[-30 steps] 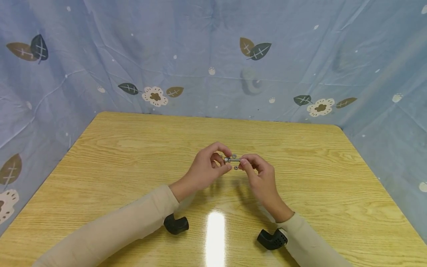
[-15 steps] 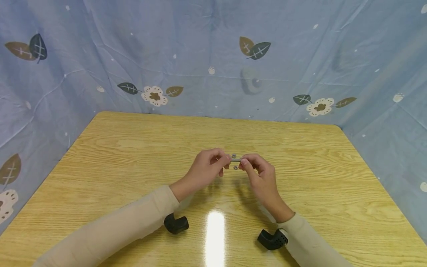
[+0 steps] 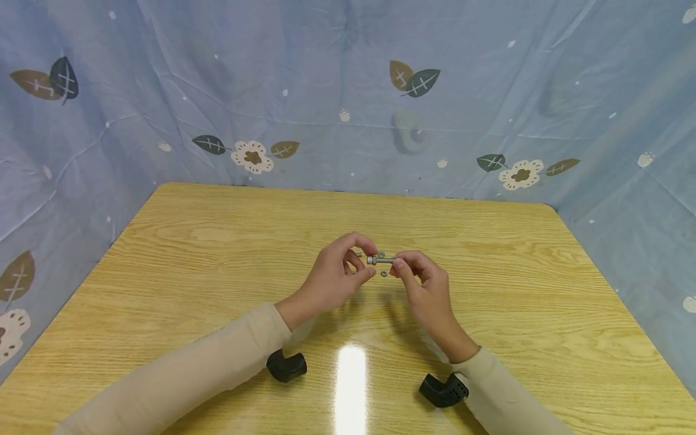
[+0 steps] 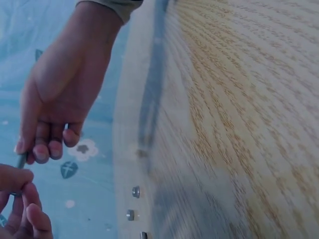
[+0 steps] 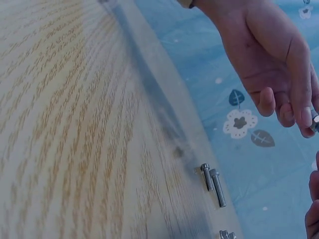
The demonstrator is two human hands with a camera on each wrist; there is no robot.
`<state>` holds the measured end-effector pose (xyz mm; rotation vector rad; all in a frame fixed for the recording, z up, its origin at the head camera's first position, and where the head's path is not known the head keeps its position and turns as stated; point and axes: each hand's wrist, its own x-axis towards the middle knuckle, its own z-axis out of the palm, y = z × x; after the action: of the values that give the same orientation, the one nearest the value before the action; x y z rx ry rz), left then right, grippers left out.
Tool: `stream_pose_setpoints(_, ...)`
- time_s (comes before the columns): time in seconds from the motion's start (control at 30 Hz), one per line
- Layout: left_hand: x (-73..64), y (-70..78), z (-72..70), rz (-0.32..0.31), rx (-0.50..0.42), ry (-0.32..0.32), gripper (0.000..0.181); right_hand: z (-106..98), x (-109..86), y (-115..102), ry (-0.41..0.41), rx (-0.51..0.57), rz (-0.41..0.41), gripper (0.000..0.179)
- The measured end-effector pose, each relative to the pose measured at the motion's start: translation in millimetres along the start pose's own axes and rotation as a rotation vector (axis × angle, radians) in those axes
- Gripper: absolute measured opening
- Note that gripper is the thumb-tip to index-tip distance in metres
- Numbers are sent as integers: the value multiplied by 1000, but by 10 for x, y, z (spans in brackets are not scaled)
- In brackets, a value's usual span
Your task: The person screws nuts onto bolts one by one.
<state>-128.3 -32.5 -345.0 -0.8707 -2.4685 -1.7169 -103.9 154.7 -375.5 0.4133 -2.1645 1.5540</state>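
Note:
My right hand (image 3: 426, 290) pinches the threaded end of a silver bolt (image 3: 385, 260) between thumb and fingers, holding it level above the table. A nut (image 3: 374, 261) sits on the bolt close to its head, which points left. Around that end my left hand (image 3: 337, 266) has its thumb and index finger spread, one to each side, with the bolt head showing in between. In the left wrist view the right hand (image 4: 65, 89) grips the shaft, with the left hand's fingers (image 4: 17, 178) beside it. The right wrist view shows the left hand (image 5: 271, 59) near the nut.
Two loose nuts, one farther (image 3: 382, 254) and one nearer (image 3: 384, 273), lie on the wooden table (image 3: 217, 254) around the bolt. Two socket-head bolts (image 5: 217, 186) lie beside each other, partly behind the left hand in the head view. A blue patterned curtain (image 3: 326, 90) hangs behind the table.
My left hand's fingers closed over the head and nut half a second ago, and have since spread apart, showing that end again. The right hand keeps its hold in the same place.

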Motion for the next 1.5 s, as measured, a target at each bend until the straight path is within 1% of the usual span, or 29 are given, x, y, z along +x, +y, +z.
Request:
stream_pose_setpoints(0.03, 1, 1, 0, -1, 2, 6, 21, 0, -2, 0, -3, 2, 0, 12)
stream_pose_setpoints(0.13, 3, 6, -3, -35, -10, 15, 16, 2, -4, -3, -9, 10, -4, 11)
stream_pose_setpoints(0.27, -5, 17, -7, -74, -41, -9, 12, 4, -2, 7, -10, 19, -12, 12)
stream_pose_setpoints(0.43, -3, 14, -5, -88, -56, -33, 12, 0, -1, 16, -17, 28, -16, 12)
stream_pose_setpoints(0.67, 9, 18, -8, -100, -25, -13, 12, -7, 2, 26, -13, 19, 11, 13)
stream_pose_setpoints(0.77, 20, 20, -29, -104, -15, 3, 13, -12, 13, 31, -3, 3, 15, 13)
stream_pose_setpoints(0.87, 32, 24, -63, -99, 16, 21, 11, -14, 21, 20, 1, -17, 22, 11)
stream_pose_setpoints(0.97, 37, 30, -95, -78, 57, 43, 8, -36, 29, 11, -33, -52, 55, 12)
stream_pose_setpoints(1.03, 38, 30, -110, -70, 73, 59, 7, -63, 37, 9, -74, -81, 83, 13)
stream_pose_setpoints(1.1, 39, 26, -125, -65, 77, 69, 7, -100, 44, 19, -115, -116, 89, 15)
stream_pose_setpoints(1.2, 38, 18, -144, -82, 77, 73, 7, -143, 58, 33, -145, -147, 61, 16)
stream_pose_setpoints(1.37, 33, 9, -161, -109, 88, 68, 7, -173, 79, 58, -136, -177, -16, 13)
stream_pose_setpoints(1.5, 37, -12, -152, -120, 100, 55, 6, -175, 88, 79, -125, -176, -53, 15)
